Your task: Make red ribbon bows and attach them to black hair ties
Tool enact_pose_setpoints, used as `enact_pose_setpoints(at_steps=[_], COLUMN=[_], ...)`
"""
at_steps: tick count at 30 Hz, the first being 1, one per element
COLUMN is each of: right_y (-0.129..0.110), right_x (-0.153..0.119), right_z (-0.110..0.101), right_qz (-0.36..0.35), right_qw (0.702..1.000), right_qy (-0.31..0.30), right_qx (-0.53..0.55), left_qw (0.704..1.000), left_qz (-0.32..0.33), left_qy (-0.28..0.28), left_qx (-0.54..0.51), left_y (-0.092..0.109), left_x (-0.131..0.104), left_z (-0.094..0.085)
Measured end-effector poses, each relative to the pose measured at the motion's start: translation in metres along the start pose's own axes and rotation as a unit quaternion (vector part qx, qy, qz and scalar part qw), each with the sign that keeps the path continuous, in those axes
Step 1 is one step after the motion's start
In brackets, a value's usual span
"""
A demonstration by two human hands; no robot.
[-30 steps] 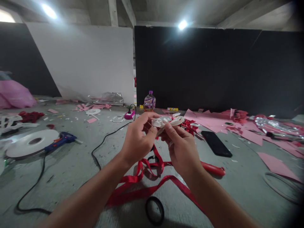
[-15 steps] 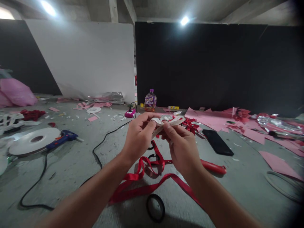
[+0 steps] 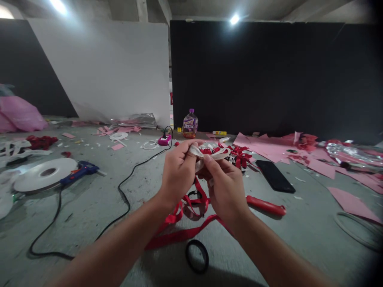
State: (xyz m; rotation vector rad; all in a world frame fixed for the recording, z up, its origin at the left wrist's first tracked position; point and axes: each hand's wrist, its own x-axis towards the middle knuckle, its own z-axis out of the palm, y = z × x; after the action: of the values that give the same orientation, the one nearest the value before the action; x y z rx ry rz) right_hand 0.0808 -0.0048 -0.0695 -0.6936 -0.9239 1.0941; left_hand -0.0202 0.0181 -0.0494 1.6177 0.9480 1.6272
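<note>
"White strip [image 3: 196, 152]: raised between both hands, loop bulging toward the right. Below them, slack red ribbon [image 3: 179, 236]; best kept from snagging."

"Hands?"

"Left hand [image 3: 179, 171]: fingers curled nearly closed, thumb pinning the strip's left part. Right hand [image 3: 226, 185]: likewise, thumb on the loop's near edge."

"Finer advice?"

"My judgement: steady left, small moves right. Light, even pinch; smooth any twist between the thumbs; don't crease the edge."
</note>
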Motion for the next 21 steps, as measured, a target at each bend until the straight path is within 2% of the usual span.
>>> enact_pose_setpoints(at_steps=[3,5,11,18,20,21], right_y=[0.003,0.004,0.010,0.009,0.004,0.000], right_x=[-0.003,-0.004,-0.005,-0.007,-0.005,-0.004], right_z=[0.003,0.004,0.002,0.003,0.005,0.005], right_qz=[0.027,0.036,0.032,0.072,0.081,0.081], right_qw=[0.999,0.998,0.999,0.996,0.995,0.995], right_qy=[0.010,0.010,0.022,0.036,0.034,0.036], right_qx=[0.040,0.055,0.030,0.030,0.035,0.040], left_qw=[0.988,0.977,0.959,0.910,0.922,0.941], left_qz=[-0.096,-0.134,-0.164,-0.302,-0.286,-0.249], left_qy=[0.001,0.012,0.057,0.072,0.050,0.035], left_qx=[-0.119,-0.163,-0.225,-0.274,-0.255,-0.225], left_y=[-0.003,-0.003,-0.004,0.001,0.002,0.002], left_x=[-0.003,-0.005,-0.009,-0.009,-0.007,-0.005], left_z=[0.008,0.011,0.014,0.018,0.016,0.013])
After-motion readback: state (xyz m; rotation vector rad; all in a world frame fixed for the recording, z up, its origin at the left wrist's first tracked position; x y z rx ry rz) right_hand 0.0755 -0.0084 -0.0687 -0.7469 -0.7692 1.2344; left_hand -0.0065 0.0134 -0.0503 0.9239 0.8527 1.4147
